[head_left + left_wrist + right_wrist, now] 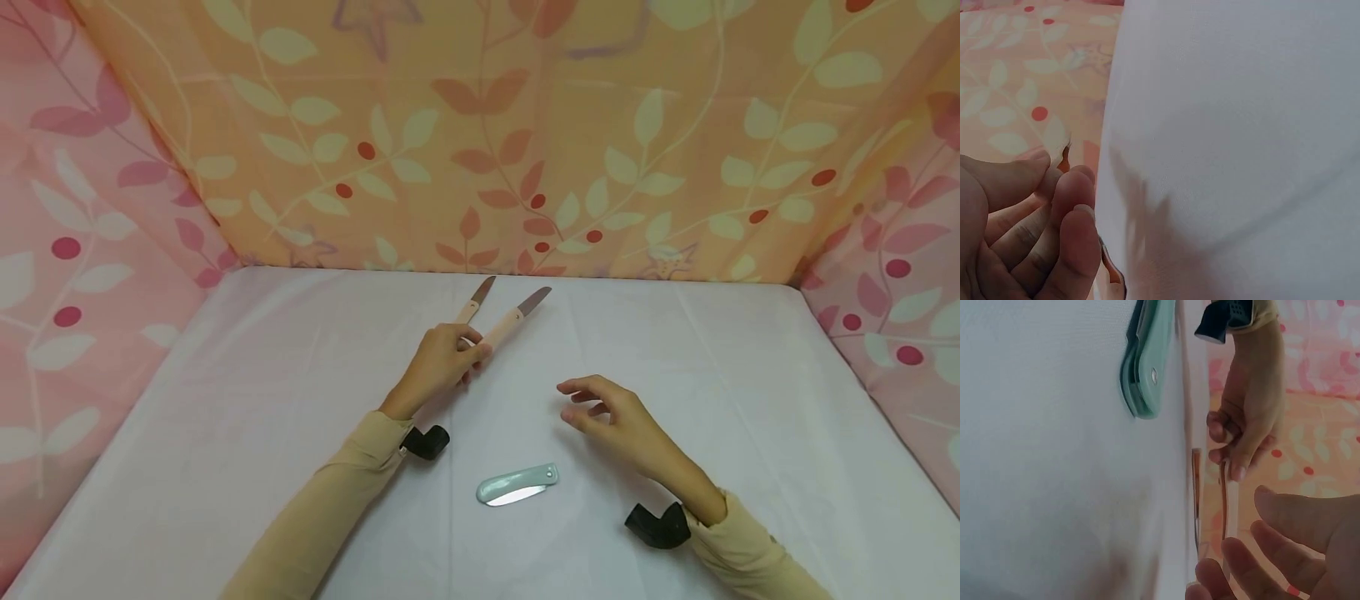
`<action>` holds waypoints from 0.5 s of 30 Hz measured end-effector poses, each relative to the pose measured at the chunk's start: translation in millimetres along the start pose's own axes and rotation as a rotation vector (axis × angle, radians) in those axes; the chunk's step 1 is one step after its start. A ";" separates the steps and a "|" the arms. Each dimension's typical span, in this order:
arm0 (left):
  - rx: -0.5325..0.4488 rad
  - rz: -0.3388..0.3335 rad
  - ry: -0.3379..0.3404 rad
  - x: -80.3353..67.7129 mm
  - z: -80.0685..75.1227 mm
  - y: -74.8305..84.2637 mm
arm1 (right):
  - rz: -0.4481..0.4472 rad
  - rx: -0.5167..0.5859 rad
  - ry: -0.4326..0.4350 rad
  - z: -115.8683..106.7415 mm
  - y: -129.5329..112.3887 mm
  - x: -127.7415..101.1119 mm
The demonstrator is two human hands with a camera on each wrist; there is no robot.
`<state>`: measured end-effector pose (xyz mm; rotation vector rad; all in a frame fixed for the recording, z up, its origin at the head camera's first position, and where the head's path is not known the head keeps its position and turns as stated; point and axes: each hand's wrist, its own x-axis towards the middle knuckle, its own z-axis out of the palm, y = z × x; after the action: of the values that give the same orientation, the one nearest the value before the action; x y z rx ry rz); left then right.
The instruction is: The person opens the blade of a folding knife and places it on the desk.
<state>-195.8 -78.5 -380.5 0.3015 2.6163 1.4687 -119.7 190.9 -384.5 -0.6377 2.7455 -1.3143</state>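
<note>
Two knives with pale handles are at the back middle of the white table (pixel 262 400). My left hand (pixel 444 360) pinches the handle end of the right-hand knife (pixel 512 317), whose blade points to the far right. The other knife (pixel 475 302) is just to its left, its handle end hidden behind my fingers. In the right wrist view the left hand (pixel 1250 419) pinches that knife (pixel 1230 500). My right hand (pixel 606 410) hovers with loosely curled fingers and holds nothing. A folded mint-green pocket knife (pixel 517 485) lies near me between both forearms, also seen in the right wrist view (pixel 1147 369).
Leaf-patterned cloth walls, orange (pixel 525 125) at the back and pink (pixel 90 250) at both sides, close in the table. Black wrist cameras (pixel 427 442) sit on both beige sleeves. The left wrist view shows only my fingers (pixel 1054 231) and white cloth (pixel 1241 125).
</note>
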 end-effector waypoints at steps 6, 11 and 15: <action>0.003 -0.016 0.030 9.2 2.9 -0.2 | -0.012 0.004 -0.055 7.3 -4.6 -5.6; -0.010 -0.038 0.045 15.8 7.1 -0.4 | -0.006 0.011 -0.111 12.0 -7.9 -10.4; 0.002 -0.056 0.061 21.8 11.3 -0.9 | -0.021 0.015 -0.157 16.2 -8.1 -13.2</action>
<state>-214.8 -64.5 -387.4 0.1851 2.6504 1.4803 -101.5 179.3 -390.7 -0.7374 2.6090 -1.2303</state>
